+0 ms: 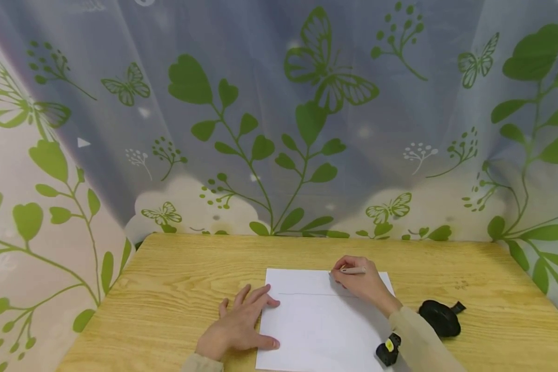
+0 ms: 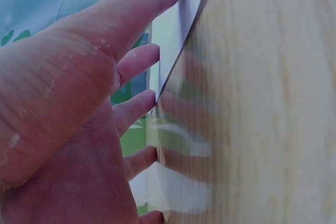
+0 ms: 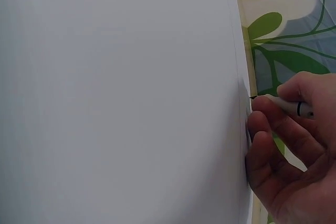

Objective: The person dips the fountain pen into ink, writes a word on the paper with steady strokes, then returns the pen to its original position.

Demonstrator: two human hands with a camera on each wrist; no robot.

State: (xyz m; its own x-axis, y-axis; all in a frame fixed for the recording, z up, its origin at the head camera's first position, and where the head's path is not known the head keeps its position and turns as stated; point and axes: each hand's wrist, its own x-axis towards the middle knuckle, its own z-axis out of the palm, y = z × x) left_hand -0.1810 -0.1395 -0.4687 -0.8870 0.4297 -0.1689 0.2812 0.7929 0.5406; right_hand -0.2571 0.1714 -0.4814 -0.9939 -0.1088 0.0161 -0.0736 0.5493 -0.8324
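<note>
A white sheet of paper (image 1: 316, 325) lies on the wooden table, with a thin dark line (image 1: 307, 294) drawn across its upper part. My right hand (image 1: 360, 279) pinches a light-coloured pen (image 1: 355, 270) between thumb and fingers, over the sheet's upper right. In the right wrist view the pen (image 3: 289, 106) shows its dark tip close to the paper (image 3: 131, 98). Spread fingers of my left hand (image 1: 242, 323) rest at the sheet's left edge, thumb and index finger on the paper, the others on the wood. The left wrist view shows that hand (image 2: 79, 103) with fingertips pressed down.
Right of the sheet, a black dish-like object (image 1: 439, 318) with a short tab lies on the wooden table (image 1: 176, 279). A small black device with a yellow mark (image 1: 388, 350) sits by the right sleeve. Behind hangs a curtain (image 1: 260, 129) with green leaves and butterflies.
</note>
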